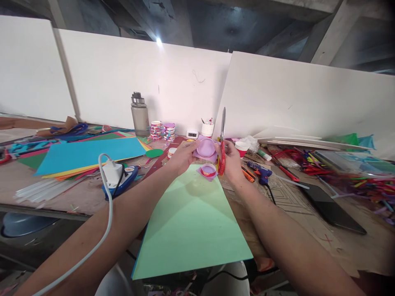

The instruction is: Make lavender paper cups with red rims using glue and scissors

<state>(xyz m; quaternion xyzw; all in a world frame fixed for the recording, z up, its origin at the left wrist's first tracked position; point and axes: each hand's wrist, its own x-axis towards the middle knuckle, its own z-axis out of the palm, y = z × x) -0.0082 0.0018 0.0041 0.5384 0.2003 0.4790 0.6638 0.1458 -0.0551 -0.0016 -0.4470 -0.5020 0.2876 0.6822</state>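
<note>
My left hand (186, 156) pinches the left edge of a purple paper piece (206, 148) with a round ring or disc outline on it, held above the table. Red-handled scissors (221, 156) are gripped in my right hand (231, 158), their blades pointing up; its fingertips are close to the paper's right edge, and I cannot tell if they touch it. Just below both hands, a short red cup ring (207, 170) with a purple base sits on a square of purple paper, at the far end of a light green sheet (197, 222).
Coloured sheets (92, 154), a power strip (121, 181) with a white charger and a grey bottle (140, 115) stand left. Stacked cup rings (156, 130) are behind. A glue gun (263, 174), black tablet (330, 207) and paper cup (241, 149) lie right. A white cable crosses my left arm.
</note>
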